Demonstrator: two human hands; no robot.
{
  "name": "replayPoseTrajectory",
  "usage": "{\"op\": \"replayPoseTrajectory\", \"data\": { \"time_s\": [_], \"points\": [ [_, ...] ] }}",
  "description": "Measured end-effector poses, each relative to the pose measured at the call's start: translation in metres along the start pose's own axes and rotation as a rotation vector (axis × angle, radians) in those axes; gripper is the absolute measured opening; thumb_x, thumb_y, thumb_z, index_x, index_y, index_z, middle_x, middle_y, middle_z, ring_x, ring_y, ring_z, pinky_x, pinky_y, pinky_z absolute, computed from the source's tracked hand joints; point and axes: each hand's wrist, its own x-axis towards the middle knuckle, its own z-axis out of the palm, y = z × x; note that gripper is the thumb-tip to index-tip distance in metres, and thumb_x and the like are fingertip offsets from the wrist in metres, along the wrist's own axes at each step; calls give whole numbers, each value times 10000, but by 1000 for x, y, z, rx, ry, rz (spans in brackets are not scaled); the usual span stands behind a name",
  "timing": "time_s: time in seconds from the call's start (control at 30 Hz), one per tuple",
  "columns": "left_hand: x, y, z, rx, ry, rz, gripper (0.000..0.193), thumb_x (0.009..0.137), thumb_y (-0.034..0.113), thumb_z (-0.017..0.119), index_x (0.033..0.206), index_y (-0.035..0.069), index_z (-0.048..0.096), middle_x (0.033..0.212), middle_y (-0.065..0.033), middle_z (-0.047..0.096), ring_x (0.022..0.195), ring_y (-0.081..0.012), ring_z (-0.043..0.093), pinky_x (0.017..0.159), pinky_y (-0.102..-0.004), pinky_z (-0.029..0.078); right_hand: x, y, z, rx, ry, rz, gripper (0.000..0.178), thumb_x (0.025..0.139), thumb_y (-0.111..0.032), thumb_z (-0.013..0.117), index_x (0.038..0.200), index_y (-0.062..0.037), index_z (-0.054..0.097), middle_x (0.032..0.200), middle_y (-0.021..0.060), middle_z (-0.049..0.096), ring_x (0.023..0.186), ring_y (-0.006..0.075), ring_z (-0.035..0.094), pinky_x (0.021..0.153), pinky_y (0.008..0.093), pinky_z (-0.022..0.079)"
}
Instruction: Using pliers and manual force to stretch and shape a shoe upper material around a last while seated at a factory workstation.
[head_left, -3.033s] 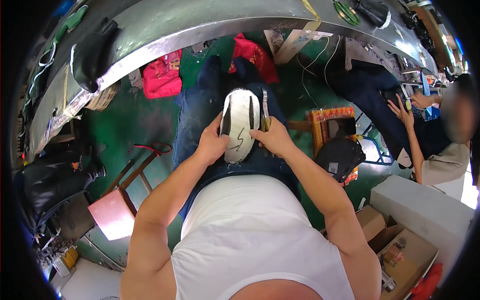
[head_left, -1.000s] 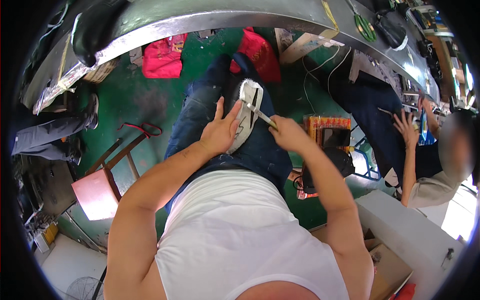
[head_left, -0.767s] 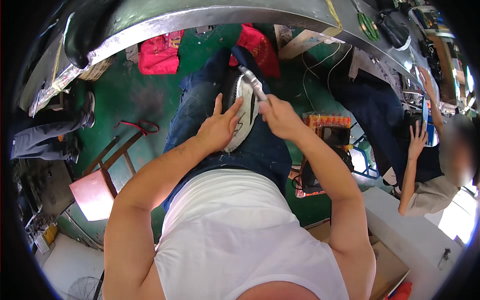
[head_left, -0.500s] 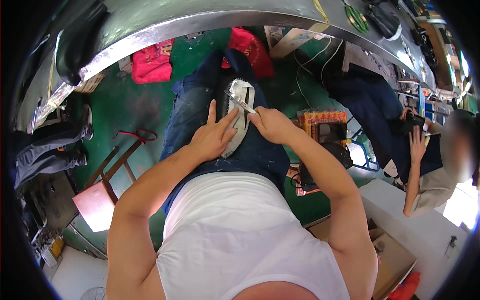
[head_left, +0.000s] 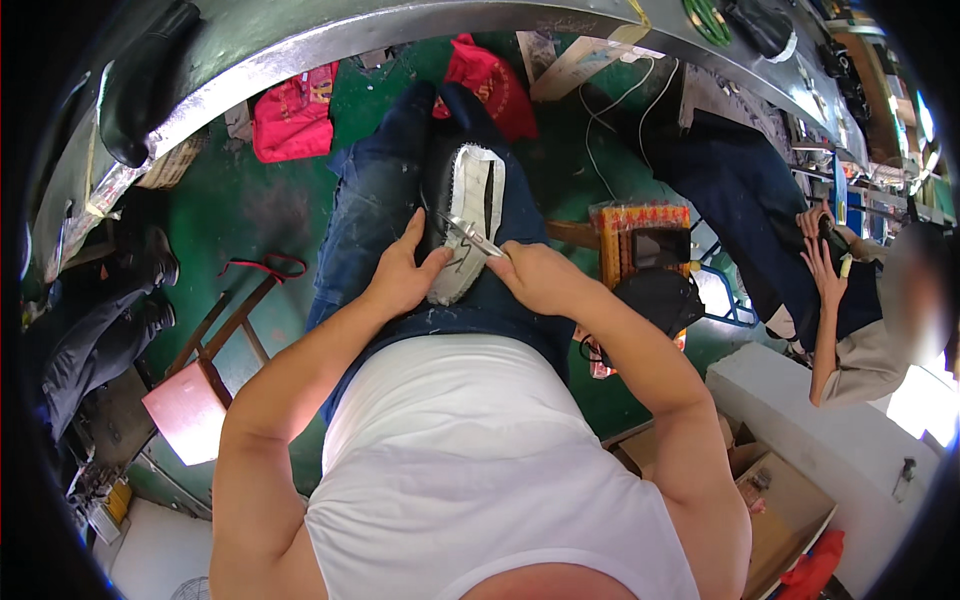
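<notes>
A dark shoe lies across my thighs with its pale underside up, the toe pointing away from me. Its edge looks ragged, and a dark slit runs along the right part of the bottom. My left hand grips the shoe's left side near the heel end, index finger along the side and thumb at the bottom's edge. In my right hand is a pair of metal pliers. Their jaws reach across the bottom to the left edge, close to my left fingers; what they pinch is too small to tell.
A metal workbench spans the far side, with a black boot at its left. Red bags lie beneath it. A stool is at left. Right are a black cap, a seated co-worker and a cardboard box.
The pliers and my right hand have moved nearer to me, from the toe part toward the shoe's middle. My left hand has shifted slightly left, its fingers now at the shoe's side.
</notes>
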Motion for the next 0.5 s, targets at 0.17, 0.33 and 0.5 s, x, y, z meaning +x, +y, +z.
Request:
{"op": "replayPoseTrajectory", "data": {
  "time_s": [0.17, 0.33, 0.5],
  "points": [
    [-8, 36, -14, -22, -239, -163, 1050, 809, 248, 770, 1582, 50, 87, 1411, -301, 496, 1291, -396, 524, 1095, -347, 383, -14, 6, -5, 408, -25, 83, 404, 1036, -345, 450, 995, 32, 589, 834, 174, 666, 766, 298, 662, 714, 389, 511],
    [-5, 83, -60, 384, -146, 83, 954, 734, 137, 767, 1544, 103, 263, 1134, -284, 635, 1030, -427, 633, 901, -452, 500, -28, 36, 32, 899, 245, 135, 432, 1068, -359, 401, 1116, 35, 574, 889, 65, 642, 736, 129, 627, 657, 279, 493],
    [2, 159, -121, 225, -20, 435, 854, 623, -65, 775, 1403, 51, 446, 1157, -159, 671, 1047, -215, 664, 898, -314, 511, -36, 47, 41, 1173, 360, 146, 479, 1076, -398, 376, 1120, 40, 565, 907, 91, 636, 739, 147, 629, 663, 270, 497]
  ]
}}
